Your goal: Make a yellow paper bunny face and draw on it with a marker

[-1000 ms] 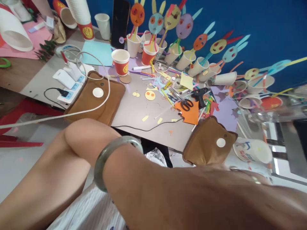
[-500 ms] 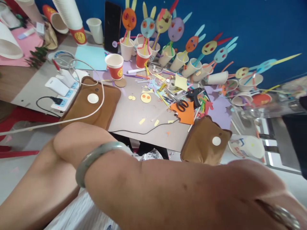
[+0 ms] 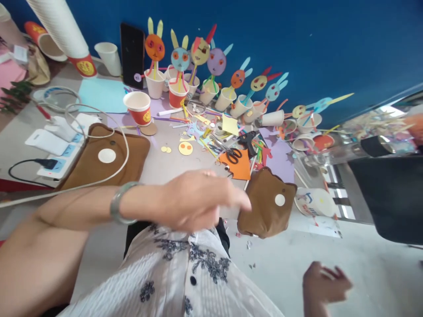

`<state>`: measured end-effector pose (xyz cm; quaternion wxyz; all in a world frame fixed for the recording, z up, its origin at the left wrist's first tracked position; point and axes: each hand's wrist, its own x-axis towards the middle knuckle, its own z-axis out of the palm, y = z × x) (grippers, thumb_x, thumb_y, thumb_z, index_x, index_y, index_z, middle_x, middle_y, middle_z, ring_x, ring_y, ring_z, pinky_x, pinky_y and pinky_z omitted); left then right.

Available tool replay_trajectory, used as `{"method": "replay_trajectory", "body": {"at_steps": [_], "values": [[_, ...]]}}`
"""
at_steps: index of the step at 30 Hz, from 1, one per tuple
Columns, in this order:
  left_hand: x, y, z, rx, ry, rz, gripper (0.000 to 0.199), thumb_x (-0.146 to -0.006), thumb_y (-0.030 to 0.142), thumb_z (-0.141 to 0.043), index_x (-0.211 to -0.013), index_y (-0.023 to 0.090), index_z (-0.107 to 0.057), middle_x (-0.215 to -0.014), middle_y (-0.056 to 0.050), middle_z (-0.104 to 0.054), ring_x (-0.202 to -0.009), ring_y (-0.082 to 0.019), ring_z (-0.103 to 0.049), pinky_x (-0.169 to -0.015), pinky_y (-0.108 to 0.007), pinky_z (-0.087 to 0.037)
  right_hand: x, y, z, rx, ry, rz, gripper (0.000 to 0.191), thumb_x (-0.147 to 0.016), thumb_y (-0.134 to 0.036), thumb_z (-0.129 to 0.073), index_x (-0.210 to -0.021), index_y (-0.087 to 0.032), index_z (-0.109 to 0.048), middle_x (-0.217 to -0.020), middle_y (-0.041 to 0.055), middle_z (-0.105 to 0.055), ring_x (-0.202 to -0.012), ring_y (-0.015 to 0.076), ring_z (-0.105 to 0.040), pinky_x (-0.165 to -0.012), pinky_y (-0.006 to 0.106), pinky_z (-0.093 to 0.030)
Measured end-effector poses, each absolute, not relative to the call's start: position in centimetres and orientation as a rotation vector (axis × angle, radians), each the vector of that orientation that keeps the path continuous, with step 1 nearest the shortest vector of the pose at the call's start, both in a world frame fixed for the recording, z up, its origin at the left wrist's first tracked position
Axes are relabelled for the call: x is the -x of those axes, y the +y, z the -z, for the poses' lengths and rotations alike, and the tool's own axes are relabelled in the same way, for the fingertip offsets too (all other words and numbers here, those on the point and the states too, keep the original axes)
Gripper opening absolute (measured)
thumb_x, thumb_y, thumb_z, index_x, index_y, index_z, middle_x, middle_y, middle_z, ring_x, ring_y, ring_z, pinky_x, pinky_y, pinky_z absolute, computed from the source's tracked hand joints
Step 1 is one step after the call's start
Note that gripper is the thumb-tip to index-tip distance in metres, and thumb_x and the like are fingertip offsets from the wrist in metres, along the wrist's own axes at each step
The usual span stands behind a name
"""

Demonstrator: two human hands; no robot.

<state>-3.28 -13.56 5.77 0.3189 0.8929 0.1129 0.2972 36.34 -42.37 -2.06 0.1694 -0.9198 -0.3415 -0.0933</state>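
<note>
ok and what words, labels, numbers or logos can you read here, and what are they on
"Hi" or possibly "Mi", too small to be sure: small purple disc in front of the phone
Yellow emblem, too blurred to read: red-and-white paper cup
Similar yellow emblem, also unreadable: bottom of the stacked paper cups
Blue and red print, unreadable: white tub

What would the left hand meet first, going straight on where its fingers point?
Likely the brown pouch on the right; the left hand overlaps its edge in view, but depth is unclear, so it might pass above.
</note>
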Motion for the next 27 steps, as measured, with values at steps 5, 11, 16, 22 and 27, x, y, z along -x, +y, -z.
{"method": "replay_trajectory", "body": {"at_steps": [5,11,16,22,27], "values": [[0.2,-9.0,0.3,-2.705,0.193,-0.484,0.03,-0.096,0.018,-0.049,-0.12,0.018,-0.066,-0.098,-0.008,-0.075,-0.076,-0.019,-0.066,-0.072,-0.033,-0.051,-38.2,-28.3,0.5,1.918,-1.071,0.439,0.035,-0.083,-0.045,-0.066,-0.117,-0.041,-0.064,-0.101,0.0198,-0.073,-0.089,0.0395,-0.078,-0.069,0.057,-0.059],[0.6,-7.0,3.1,-2.853,0.297,-0.359,0.025,-0.1,0.024,-0.047,-0.116,0.017,-0.063,-0.1,-0.009,-0.074,-0.076,-0.019,-0.065,-0.066,-0.033,-0.044,-27.9,-5.6,-3.0,1.764,-1.978,-0.363,0.039,-0.081,-0.046,-0.068,-0.112,-0.022,-0.071,-0.099,0.0109,-0.077,-0.073,0.0233,-0.071,-0.074,0.041,-0.059],[1.1,-7.2,3.2,-2.919,0.23,-0.348,0.021,-0.102,0.026,-0.046,-0.11,0.017,-0.063,-0.095,-0.008,-0.072,-0.068,-0.018,-0.063,-0.059,-0.035,-0.038,-21.5,8.1,1.0,1.832,-2.196,-0.355,0.029,-0.082,-0.04,-0.068,-0.097,-0.016,-0.075,-0.091,0.012,-0.076,-0.087,0.0279,-0.068,-0.082,0.04,-0.056],[1.0,-7.0,3.2,-2.91,0.242,-0.323,0.021,-0.102,0.03,-0.049,-0.111,0.017,-0.064,-0.097,-0.009,-0.072,-0.067,-0.018,-0.064,-0.056,-0.035,-0.037,-19.1,13.7,3.6,2.047,-2.266,-0.249,0.022,-0.078,-0.037,-0.078,-0.072,-0.02,-0.067,-0.077,0.0119,-0.069,-0.083,0.0302,-0.066,-0.077,0.041,-0.053],[0.9,-6.9,3.3,-2.782,0.304,-0.306,0.021,-0.1,0.03,-0.054,-0.113,0.017,-0.065,-0.106,-0.01,-0.073,-0.074,-0.02,-0.068,-0.059,-0.034,-0.041,-18.5,14.4,3.5,2.038,-2.324,-0.239,0.018,-0.081,-0.027,-0.072,-0.069,-0.02,-0.06,-0.076,0.0121,-0.066,-0.08,0.0285,-0.063,-0.076,0.04,-0.051]]}}
